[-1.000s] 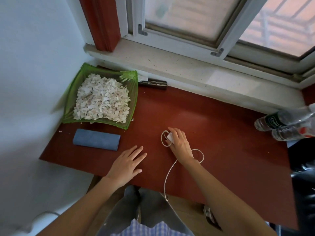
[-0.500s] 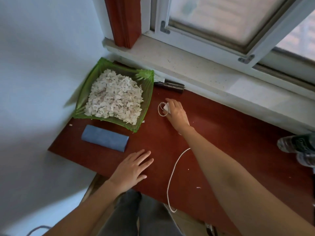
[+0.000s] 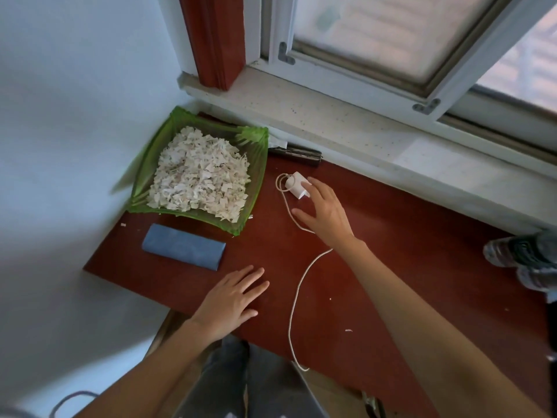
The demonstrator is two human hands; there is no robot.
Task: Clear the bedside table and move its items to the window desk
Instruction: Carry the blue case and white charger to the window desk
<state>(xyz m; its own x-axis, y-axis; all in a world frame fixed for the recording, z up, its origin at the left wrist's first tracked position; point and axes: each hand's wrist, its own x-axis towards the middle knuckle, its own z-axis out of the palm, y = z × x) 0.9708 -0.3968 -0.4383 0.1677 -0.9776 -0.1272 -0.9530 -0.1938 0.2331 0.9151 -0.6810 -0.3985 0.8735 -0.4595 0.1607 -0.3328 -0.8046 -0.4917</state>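
A white charger plug (image 3: 297, 184) lies on the red-brown window desk (image 3: 407, 251), just right of the green tray. Its white cable (image 3: 297, 294) loops beside it and runs down past the desk's front edge. My right hand (image 3: 324, 214) hovers right behind the plug, fingers spread, fingertips at or just off it, holding nothing. My left hand (image 3: 230, 300) rests flat on the desk near the front edge, fingers apart.
A green tray (image 3: 256, 164) heaped with pale paper scraps sits at the desk's far left corner. A folded blue cloth (image 3: 184, 246) lies in front of it. A dark object (image 3: 297, 153) lies under the window sill. Plastic bottles (image 3: 524, 257) lie at the right edge.
My right hand carried the charger plug from mid-desk toward the tray, set it down and opened off it. The left hand stayed flat in place.
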